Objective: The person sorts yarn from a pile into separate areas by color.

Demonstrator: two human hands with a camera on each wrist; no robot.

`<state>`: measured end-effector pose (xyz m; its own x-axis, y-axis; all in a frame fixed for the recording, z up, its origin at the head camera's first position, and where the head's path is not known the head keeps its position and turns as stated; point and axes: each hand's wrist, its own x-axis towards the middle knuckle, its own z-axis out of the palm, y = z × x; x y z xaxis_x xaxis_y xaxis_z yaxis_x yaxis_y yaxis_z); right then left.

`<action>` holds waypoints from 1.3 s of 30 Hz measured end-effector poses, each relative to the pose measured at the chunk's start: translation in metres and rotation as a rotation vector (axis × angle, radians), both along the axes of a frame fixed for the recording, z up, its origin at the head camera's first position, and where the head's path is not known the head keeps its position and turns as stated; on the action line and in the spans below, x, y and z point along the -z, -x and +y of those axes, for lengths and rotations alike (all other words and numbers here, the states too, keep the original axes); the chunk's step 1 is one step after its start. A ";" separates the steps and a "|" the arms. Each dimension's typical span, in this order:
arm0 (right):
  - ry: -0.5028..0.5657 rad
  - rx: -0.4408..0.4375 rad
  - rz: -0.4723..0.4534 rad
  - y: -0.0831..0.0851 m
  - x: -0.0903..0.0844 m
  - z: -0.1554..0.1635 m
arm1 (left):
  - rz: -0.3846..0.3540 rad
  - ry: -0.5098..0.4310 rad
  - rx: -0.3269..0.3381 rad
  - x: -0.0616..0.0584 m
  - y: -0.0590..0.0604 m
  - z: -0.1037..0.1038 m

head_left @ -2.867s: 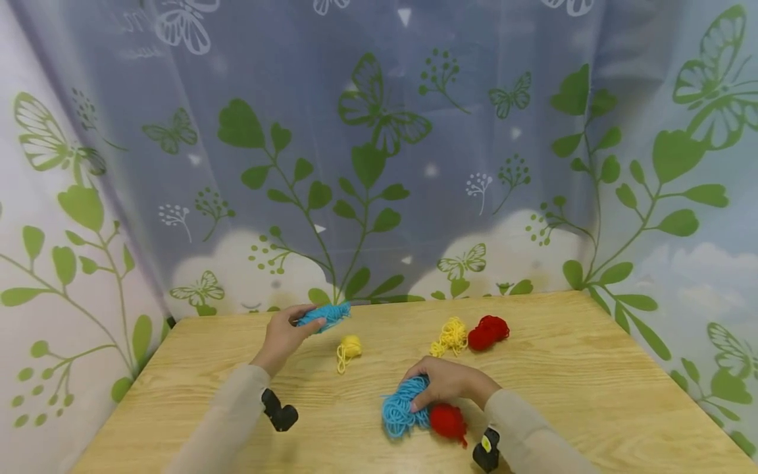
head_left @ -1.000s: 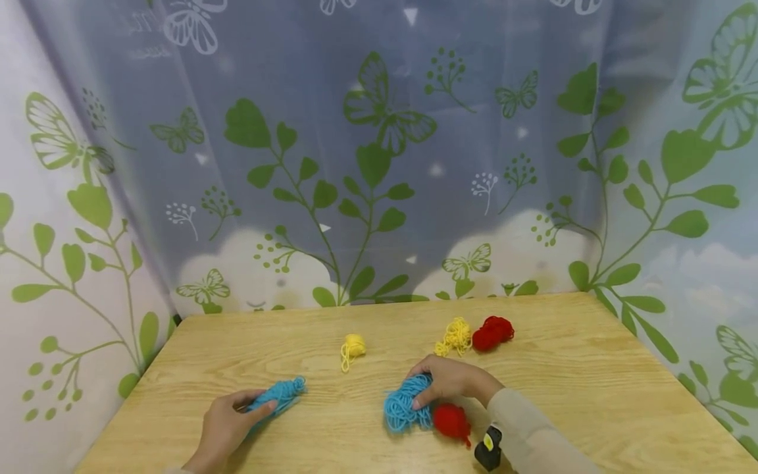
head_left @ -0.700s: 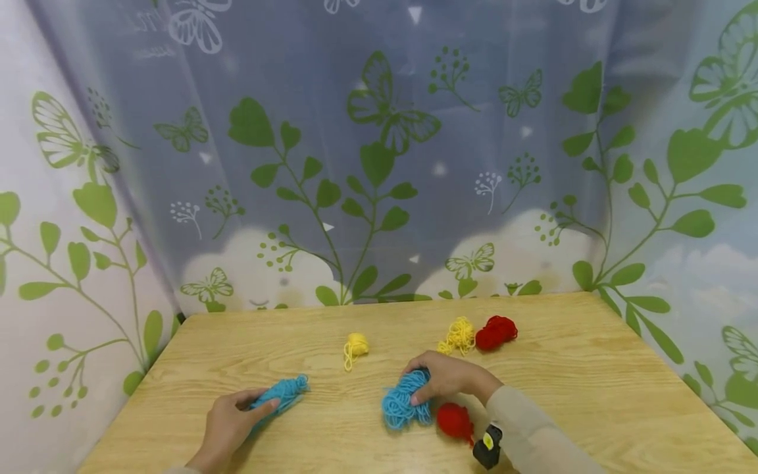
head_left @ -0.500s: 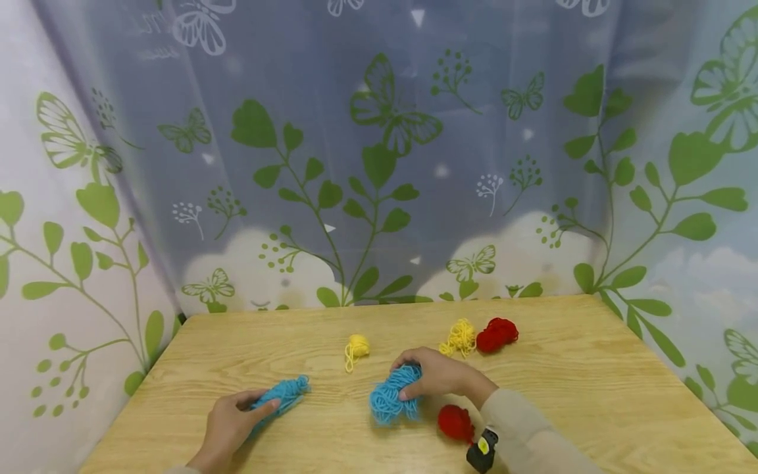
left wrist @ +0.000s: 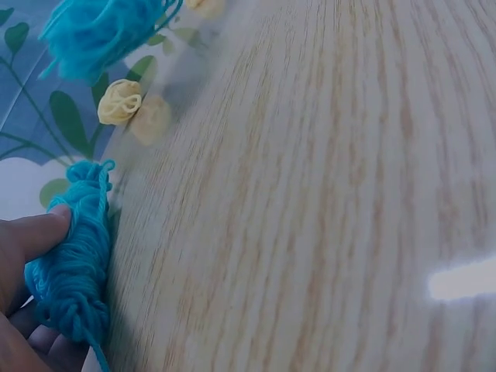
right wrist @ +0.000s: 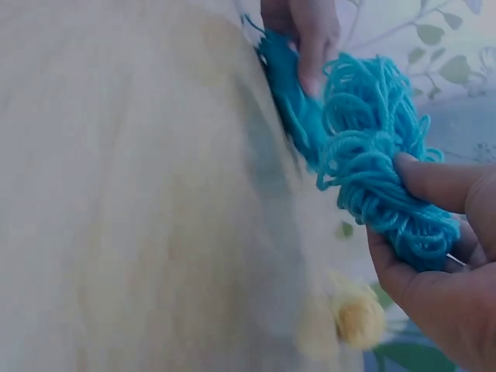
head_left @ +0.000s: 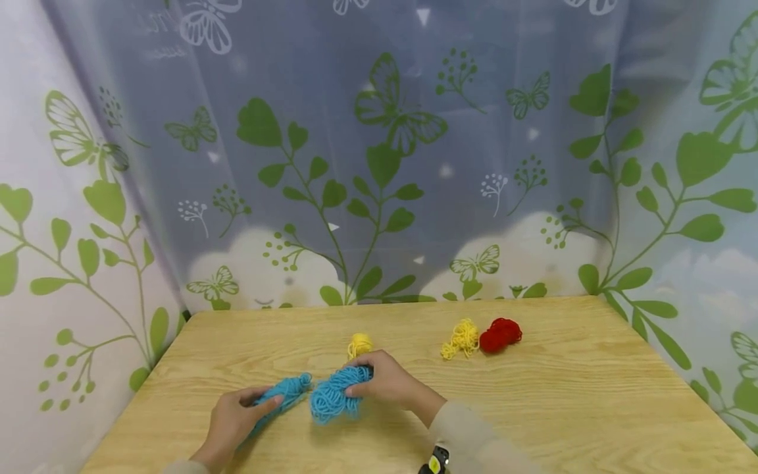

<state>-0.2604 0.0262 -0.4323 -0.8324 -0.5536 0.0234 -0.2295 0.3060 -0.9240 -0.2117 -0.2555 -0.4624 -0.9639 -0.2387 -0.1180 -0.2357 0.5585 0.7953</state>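
My left hand [head_left: 232,419] grips a slim blue yarn skein [head_left: 288,392] at the left of the table; in the left wrist view this skein [left wrist: 76,267] lies along the wood, thumb on its side. Between fingers and thumb, my right hand [head_left: 387,380] holds a looser, loopy blue yarn bundle [head_left: 333,396] just right of that skein. In the right wrist view the bundle [right wrist: 372,147] hangs clear of the tabletop, the left hand [right wrist: 310,35] and its skein behind it. A small yellow yarn ball [head_left: 359,344] sits beyond the right hand, partly covered by it.
Farther back to the right, a tangled yellow yarn pile [head_left: 462,338] lies beside a red yarn bundle [head_left: 500,335] on the wooden table [head_left: 562,395]. A printed curtain [head_left: 403,197] rises along the table's back edge. The right sleeve [head_left: 474,438] covers part of the front.
The left hand has come down toward the front with its skein, then stayed still. My right hand has lifted the loopy blue bundle and carried it left. The smaller red ball has dropped from sight.
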 end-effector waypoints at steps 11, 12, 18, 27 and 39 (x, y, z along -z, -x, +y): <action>0.077 0.079 -0.033 -0.014 0.014 -0.050 | 0.051 0.023 0.021 0.001 -0.001 -0.002; 0.092 0.075 -0.039 -0.015 0.015 -0.053 | 0.050 0.021 0.024 0.001 -0.001 -0.002; 0.122 0.033 -0.005 -0.015 0.029 -0.068 | 0.022 -0.004 0.033 0.000 0.002 -0.002; 0.074 0.177 0.042 -0.015 0.044 -0.090 | -0.022 -0.040 0.043 0.001 0.008 -0.002; 0.023 0.226 0.048 -0.020 0.047 -0.097 | -0.072 -0.049 0.031 0.005 0.006 -0.006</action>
<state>-0.2402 -0.0711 -0.4791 -0.9327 -0.3525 0.0768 -0.2018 0.3331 -0.9211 -0.2178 -0.2620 -0.4678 -0.9594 -0.2011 -0.1979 -0.2763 0.5270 0.8037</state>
